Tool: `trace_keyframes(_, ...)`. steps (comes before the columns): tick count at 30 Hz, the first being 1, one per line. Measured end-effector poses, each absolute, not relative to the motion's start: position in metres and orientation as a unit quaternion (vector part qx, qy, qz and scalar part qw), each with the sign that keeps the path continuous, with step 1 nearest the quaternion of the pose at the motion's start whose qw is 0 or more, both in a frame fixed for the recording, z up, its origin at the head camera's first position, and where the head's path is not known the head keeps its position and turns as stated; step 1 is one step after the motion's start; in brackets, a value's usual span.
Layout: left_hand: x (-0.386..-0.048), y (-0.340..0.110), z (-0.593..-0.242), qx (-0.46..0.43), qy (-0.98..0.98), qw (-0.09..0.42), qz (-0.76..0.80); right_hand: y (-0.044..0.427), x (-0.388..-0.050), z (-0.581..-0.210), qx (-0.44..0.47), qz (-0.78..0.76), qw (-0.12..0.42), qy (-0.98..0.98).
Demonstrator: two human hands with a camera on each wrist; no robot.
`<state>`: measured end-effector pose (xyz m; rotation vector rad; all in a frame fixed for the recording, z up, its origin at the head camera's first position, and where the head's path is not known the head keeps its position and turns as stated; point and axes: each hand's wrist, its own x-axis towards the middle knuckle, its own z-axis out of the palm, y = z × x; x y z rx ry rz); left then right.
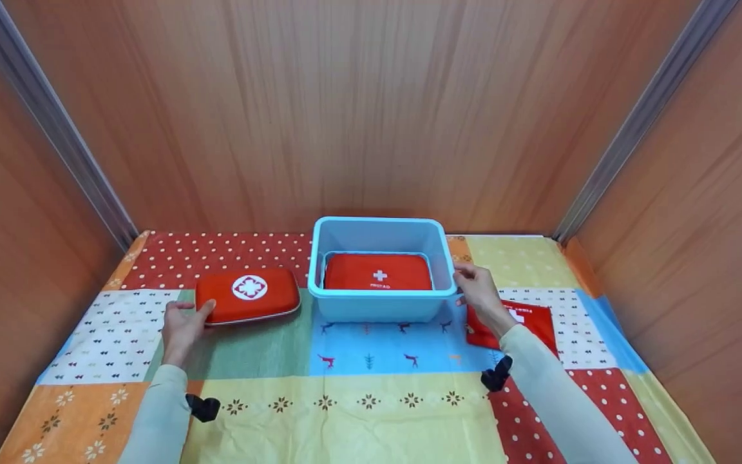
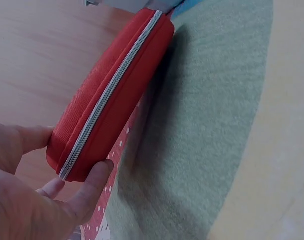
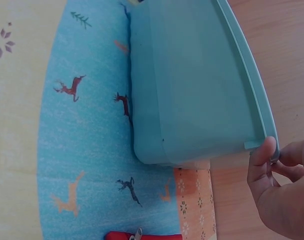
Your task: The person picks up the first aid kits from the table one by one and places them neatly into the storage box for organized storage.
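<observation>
My left hand (image 1: 182,327) grips the left end of a red zippered first-aid case (image 1: 226,303) with a white round emblem. In the left wrist view, thumb and fingers pinch the case (image 2: 109,95) across its zipper side, with a shadow on the cloth beneath. A light blue plastic bin (image 1: 380,306) stands in the middle. Its rim at the right front corner is pinched by my right hand (image 1: 479,296), as the right wrist view of the bin (image 3: 202,85) also shows. Inside the bin lies another red first-aid case (image 1: 351,270) with a white cross.
A flat red first-aid pouch (image 1: 542,325) lies right of the bin, partly under my right forearm. The patchwork tablecloth (image 1: 345,425) covers the table. Wooden panels (image 1: 371,116) rise behind and at both sides, with metal strips at the corners.
</observation>
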<state>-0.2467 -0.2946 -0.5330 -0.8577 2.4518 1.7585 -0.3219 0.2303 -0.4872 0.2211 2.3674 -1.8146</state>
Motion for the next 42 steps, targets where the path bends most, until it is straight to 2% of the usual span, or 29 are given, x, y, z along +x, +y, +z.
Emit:
trace_keyframes(21, -0.26, -0.281, -0.472, -0.275, 0.696, -0.046, 0.661, 0.229, -0.322, -0.485, 0.068, -0.605, 0.073, 0.79)
trace_keyframes(28, -0.262, -0.274, -0.462, -0.269, 0.682, -0.056, 0.678, 0.229, -0.322, -0.488, 0.07, -0.609, 0.061, 0.788)
trace_keyframes(42, -0.272, -0.241, -0.451, -0.229, 0.69, -0.056, 0.684, 0.23, -0.321, -0.486, 0.074, -0.607, 0.076, 0.788)
